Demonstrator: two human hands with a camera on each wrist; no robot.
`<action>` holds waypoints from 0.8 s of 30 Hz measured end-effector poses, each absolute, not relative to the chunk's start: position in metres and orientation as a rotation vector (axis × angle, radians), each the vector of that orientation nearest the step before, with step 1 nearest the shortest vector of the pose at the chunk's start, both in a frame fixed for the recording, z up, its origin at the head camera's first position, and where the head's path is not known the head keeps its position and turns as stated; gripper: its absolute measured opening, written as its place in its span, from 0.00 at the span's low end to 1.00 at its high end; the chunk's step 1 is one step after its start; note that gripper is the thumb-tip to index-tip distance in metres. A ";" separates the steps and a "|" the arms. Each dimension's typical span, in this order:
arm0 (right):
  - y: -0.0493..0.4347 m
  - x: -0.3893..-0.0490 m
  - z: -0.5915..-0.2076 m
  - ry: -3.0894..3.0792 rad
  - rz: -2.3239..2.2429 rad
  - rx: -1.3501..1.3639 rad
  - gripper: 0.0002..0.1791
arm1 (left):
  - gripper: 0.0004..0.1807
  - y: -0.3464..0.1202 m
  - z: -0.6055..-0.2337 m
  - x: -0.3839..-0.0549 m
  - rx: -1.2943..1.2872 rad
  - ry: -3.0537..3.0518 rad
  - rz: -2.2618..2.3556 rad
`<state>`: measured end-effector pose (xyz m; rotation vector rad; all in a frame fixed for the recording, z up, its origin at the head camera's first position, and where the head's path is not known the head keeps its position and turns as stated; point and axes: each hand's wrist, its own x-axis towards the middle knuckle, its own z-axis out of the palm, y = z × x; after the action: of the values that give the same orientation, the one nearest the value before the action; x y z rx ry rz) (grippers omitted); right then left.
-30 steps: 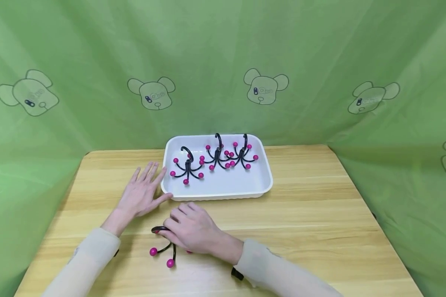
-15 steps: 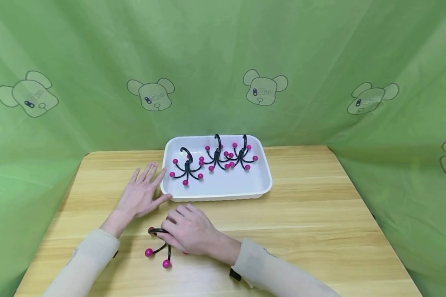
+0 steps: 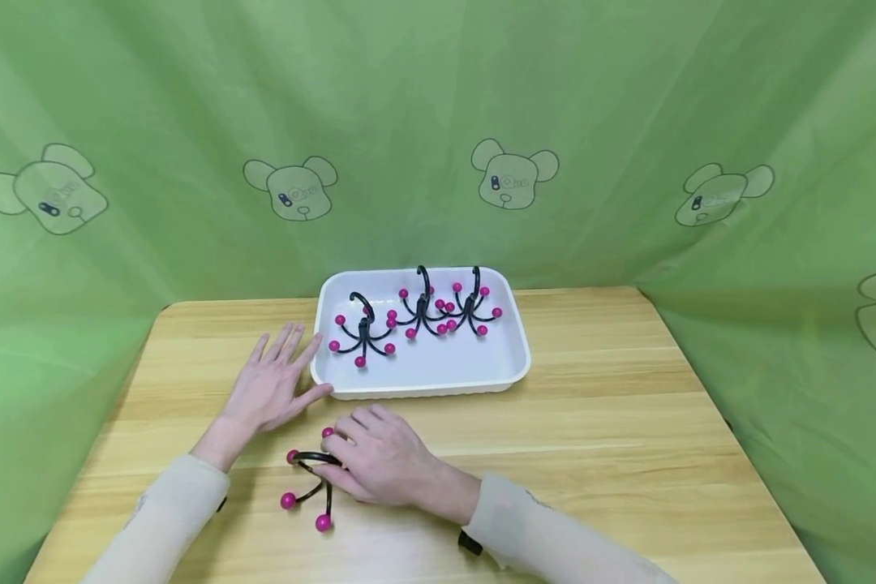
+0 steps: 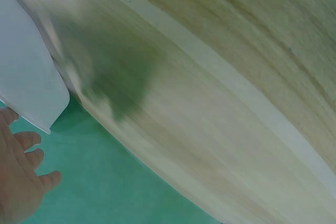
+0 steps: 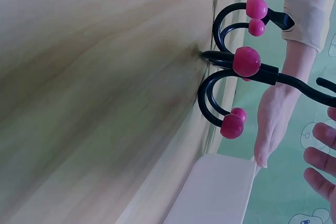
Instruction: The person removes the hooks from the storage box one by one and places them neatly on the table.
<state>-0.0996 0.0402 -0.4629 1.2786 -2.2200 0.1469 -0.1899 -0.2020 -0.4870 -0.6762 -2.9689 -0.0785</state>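
Observation:
My right hand (image 3: 380, 458) is over a black multi-arm hanging hook (image 3: 311, 457) with pink ball tips, which stands on the table in front of the tray. Its curved top passes between my thumb and bent forefinger. In the right wrist view the hook's hub (image 5: 269, 74) and several curled arms show plainly; my fingertips (image 5: 316, 157) lie near its stem, the thumb hidden. My left hand (image 3: 266, 389) lies spread at the left end of a white tray (image 3: 438, 373), thumb at its front corner. Three similar hooks (image 3: 365, 328) stand inside the tray.
The light wooden table (image 3: 591, 446) reaches back to a green curtain (image 3: 409, 89) printed with bear heads, which also hangs along both sides. The tray stands near the table's back edge, its hooks toward the left and rear. A dark band (image 3: 470, 543) sits at my right cuff.
The hook in front of the tray slid a little left, then stayed put. My right hand has since shifted slightly right, showing more of its curved top. My left hand keeps its place.

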 end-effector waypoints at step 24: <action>0.081 -0.118 -0.438 -2.174 0.177 1.208 0.24 | 0.51 -0.202 -0.488 -0.190 -0.672 -2.981 -0.081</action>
<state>-0.1179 0.0811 -0.4384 1.2078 -2.1744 0.1765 -0.1897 -0.2022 -0.4877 -0.6718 -2.9805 -0.0805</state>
